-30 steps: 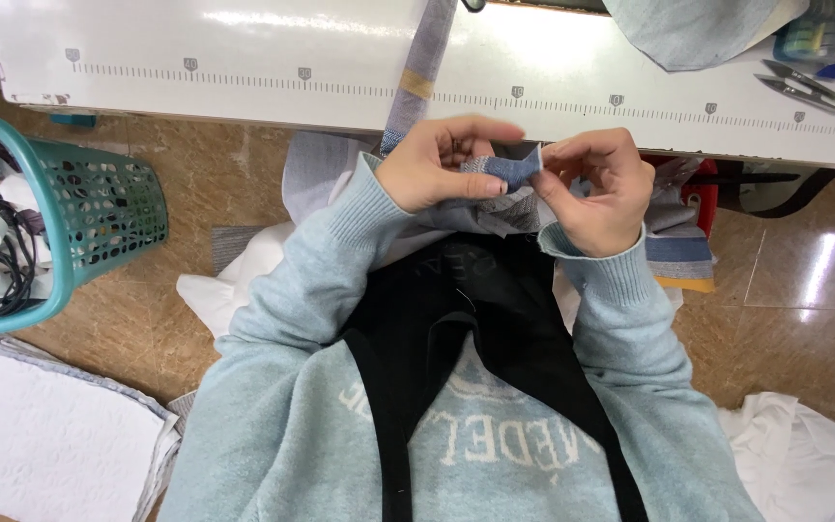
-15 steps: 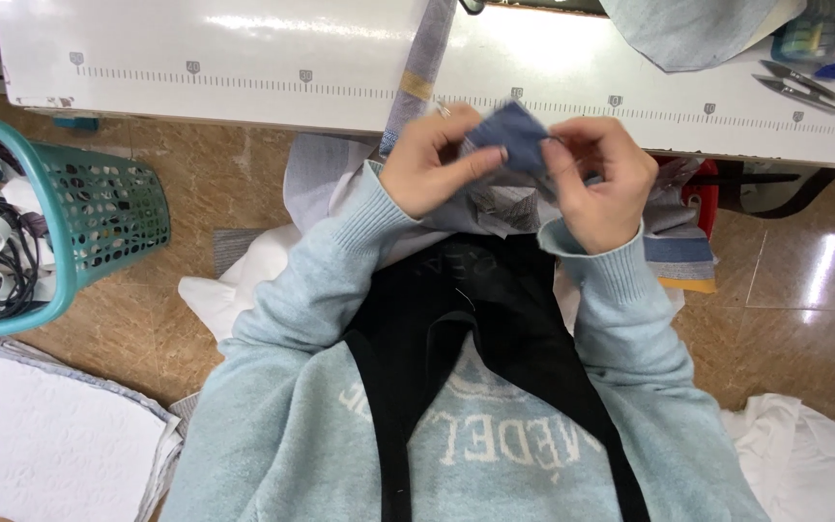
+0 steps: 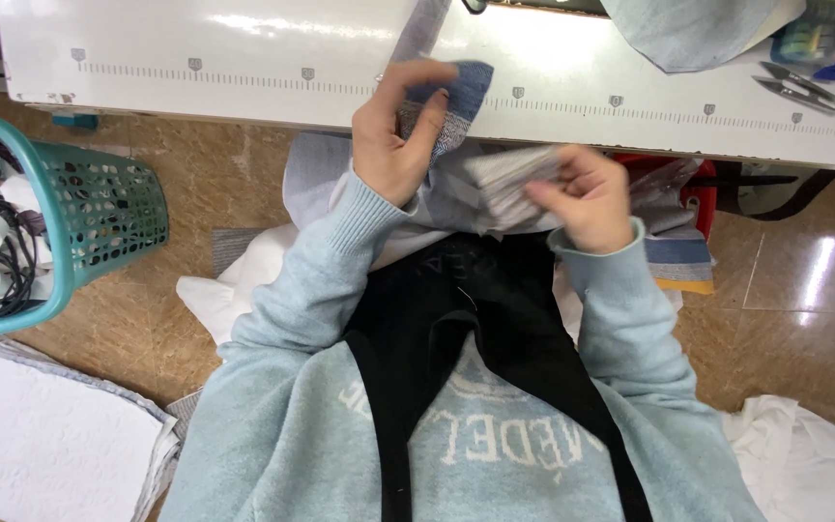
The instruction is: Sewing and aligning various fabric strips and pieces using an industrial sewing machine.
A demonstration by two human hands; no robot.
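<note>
A white counter (image 3: 244,58) with a printed ruler strip spans the top; a teal basket (image 3: 99,208) sits below its left end. At the counter's near edge, the left hand (image 3: 393,145) pinches a blue denim piece (image 3: 456,97), while the right hand (image 3: 587,198) is closed on a blurred grey fabric piece (image 3: 514,179) just below. Small snips (image 3: 799,85) lie on the counter's right end.

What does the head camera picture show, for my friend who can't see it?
A person's left hand holds up a small blue denim piece at the edge of a white sewing table, while the right hand grips a blurred grey fabric piece. A teal basket stands on the floor nearby.
</note>
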